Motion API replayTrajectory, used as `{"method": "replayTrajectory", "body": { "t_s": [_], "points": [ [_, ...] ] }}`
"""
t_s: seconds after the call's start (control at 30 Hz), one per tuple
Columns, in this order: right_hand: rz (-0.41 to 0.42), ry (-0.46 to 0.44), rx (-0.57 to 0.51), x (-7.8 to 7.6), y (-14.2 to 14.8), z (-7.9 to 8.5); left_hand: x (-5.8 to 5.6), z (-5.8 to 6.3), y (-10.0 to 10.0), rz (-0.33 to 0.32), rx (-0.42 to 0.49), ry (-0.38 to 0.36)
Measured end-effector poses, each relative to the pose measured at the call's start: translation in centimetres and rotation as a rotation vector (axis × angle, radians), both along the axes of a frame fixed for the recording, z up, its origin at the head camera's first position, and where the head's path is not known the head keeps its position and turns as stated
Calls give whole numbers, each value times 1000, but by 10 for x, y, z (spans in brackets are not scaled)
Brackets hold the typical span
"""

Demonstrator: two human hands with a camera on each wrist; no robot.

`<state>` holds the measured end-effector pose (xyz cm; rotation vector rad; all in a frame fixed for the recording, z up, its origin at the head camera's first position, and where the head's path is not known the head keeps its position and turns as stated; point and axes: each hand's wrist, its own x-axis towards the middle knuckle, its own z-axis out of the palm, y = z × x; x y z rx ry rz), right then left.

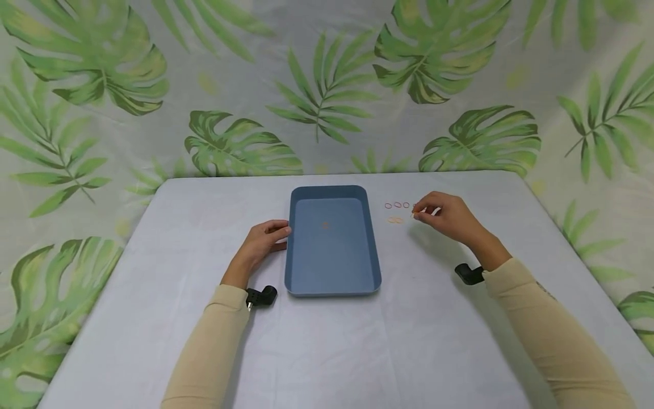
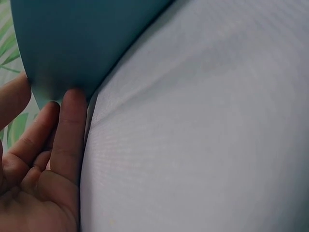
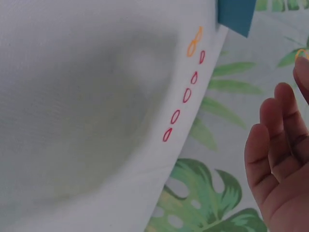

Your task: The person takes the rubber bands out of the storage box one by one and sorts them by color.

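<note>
My right hand (image 1: pixel 447 218) is raised over the right side of the table, pinching a small yellow-orange rubber band (image 3: pixel 299 54) between thumb and fingertip. Below it on the white cloth, several red rubber bands (image 3: pixel 187 95) form a row. Beside that row lie two orange rubber bands (image 3: pixel 191 48), close together. A blue rectangular tray (image 1: pixel 332 267) stands mid-table, with a small, faint orange band (image 1: pixel 325 225) on its floor. At the tray's left side, my left hand (image 1: pixel 263 244) rests nearly straight fingers (image 2: pixel 73 116) against the outer wall, thumb beside the rim.
A white cloth (image 1: pixel 327 352) covers the table. Behind and around the table hangs a leaf-patterned backdrop (image 1: pixel 327 85). Each wrist carries a black camera mount, one at the left (image 1: pixel 263 295) and one at the right (image 1: pixel 469 274).
</note>
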<state>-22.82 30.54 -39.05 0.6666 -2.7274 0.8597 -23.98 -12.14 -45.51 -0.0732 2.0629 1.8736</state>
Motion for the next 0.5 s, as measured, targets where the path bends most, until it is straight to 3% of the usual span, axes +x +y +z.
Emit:
{"method": "replayTrajectory", "body": {
  "t_s": [0.5],
  "points": [
    [-61,-74,13,-14,6,-18,-1,1,1,14,4,-9]
  ]
}}
